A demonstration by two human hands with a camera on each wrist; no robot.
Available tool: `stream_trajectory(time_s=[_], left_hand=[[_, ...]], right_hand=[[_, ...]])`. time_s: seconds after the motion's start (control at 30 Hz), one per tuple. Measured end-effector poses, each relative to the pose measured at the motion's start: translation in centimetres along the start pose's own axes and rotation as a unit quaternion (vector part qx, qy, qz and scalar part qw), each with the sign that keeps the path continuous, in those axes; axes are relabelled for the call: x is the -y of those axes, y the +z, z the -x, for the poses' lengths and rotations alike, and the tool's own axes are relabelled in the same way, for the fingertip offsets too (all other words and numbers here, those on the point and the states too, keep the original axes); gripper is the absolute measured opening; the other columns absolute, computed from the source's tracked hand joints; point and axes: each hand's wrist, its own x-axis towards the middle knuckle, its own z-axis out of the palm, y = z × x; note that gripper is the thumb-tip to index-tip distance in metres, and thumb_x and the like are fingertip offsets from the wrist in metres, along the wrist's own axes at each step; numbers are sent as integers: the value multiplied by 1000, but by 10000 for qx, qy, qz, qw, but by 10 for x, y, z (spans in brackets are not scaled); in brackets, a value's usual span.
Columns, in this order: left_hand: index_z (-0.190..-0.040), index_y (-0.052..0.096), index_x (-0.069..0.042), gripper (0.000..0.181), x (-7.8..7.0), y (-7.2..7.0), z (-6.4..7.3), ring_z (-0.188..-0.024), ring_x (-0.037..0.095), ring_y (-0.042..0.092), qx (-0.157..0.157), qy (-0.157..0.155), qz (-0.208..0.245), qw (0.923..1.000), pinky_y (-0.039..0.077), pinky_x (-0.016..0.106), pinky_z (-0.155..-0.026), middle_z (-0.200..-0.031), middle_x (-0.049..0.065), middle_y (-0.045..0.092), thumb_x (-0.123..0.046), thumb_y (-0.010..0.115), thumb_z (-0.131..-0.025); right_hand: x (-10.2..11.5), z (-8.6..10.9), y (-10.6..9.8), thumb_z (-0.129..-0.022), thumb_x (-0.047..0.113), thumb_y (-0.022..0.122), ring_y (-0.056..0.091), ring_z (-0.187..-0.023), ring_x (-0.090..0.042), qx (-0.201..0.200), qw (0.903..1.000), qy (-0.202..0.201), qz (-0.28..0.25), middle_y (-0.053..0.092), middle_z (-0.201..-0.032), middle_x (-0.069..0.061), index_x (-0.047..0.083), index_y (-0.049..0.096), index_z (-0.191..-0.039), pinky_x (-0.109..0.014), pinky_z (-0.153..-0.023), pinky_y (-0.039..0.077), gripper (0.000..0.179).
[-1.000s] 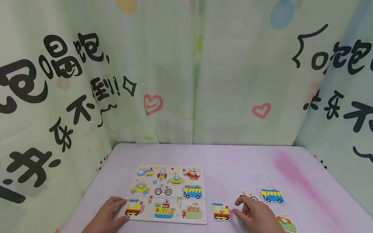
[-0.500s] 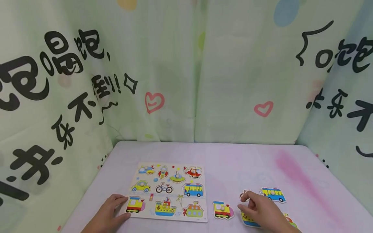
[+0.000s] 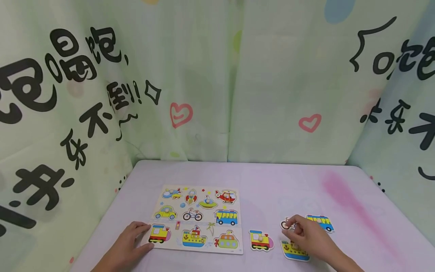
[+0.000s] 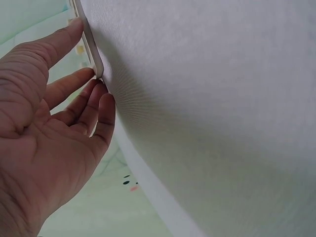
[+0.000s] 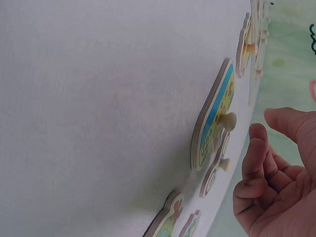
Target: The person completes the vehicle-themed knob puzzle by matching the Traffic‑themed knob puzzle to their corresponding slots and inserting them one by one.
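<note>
Toward the left edge of the tabletop [image 3: 272, 200], left hand [image 3: 130, 238], loosely spread, touching the board's [image 3: 208, 212] near corner. Toward the near edge, boat piece [image 3: 293, 254], long way side to side, bike piece [image 3: 284, 225] just beyond. Closest to both, right hand [image 3: 309, 237], thumb apart from finger, empty.

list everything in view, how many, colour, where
Table: one, pale lilac, lower half
Curtain: number unclear, pale green, around table
Puzzle board: one, white, on table's left
Vehicle pictures: ten, multicoloured, on board
Train piece: one, red and yellow, right of board
Ship piece: one, blue and yellow, right of train
Bicycle piece: one, dark and white, beyond ship
Bus piece: one, blue and yellow, right of bicycle
Submarine piece: one, green and red, near bus
Smear: one, pink, table's right
Lettering: several, black, curtain
Hearts: two, red, curtain
Spots: several, multicoloured, curtain
Left hand: one, bare, holding board's near left corner
Right hand: one, bare, above ship and bicycle
</note>
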Motion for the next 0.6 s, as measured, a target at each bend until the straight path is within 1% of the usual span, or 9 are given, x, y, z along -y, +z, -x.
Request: stream_trajectory(time_s=[0.1,0.17,0.37,0.5,0.6], left_hand=[[-133,64,2,66,0,-1,0,-118,28,56,-12,-47,63,10000,50,56,-104,-126,8,58,-31,87,-81],[-133,64,2,65,-1,-1,0,-118,28,57,-31,-29,109,9999,50,55,-104,-126,8,58,-30,87,-81],[-130,66,1,62,0,-2,0,-117,26,57,-129,155,158,9997,52,52,-102,-125,7,59,-27,88,-80],[-129,67,0,61,1,-2,-1,-116,26,57,-171,221,126,9995,53,50,-101,-124,7,59,-27,89,-79],[-129,67,0,61,2,-1,-1,-116,25,57,-175,155,105,9997,53,50,-100,-124,7,59,-26,89,-78]], right_hand=[[-3,-5,-1,-89,24,79,57,-58,-14,-11,9999,106,-50,58,-67,1,8,65,-105,-23,-52,45,27],[-6,-10,-2,-90,25,79,56,-58,-15,-29,9999,121,0,57,-67,1,7,65,-105,-24,-51,44,28],[-14,-20,-6,-90,29,79,52,-58,-15,-83,9999,14,115,57,-68,1,6,66,-107,-24,-50,39,32],[-18,-26,-7,-90,28,79,52,-61,-16,-71,9999,90,106,57,-69,0,5,66,-108,-23,-53,39,32],[-21,-29,-8,-90,28,79,51,-62,-15,-27,9999,96,122,56,-70,0,4,66,-108,-23,-53,39,33]])
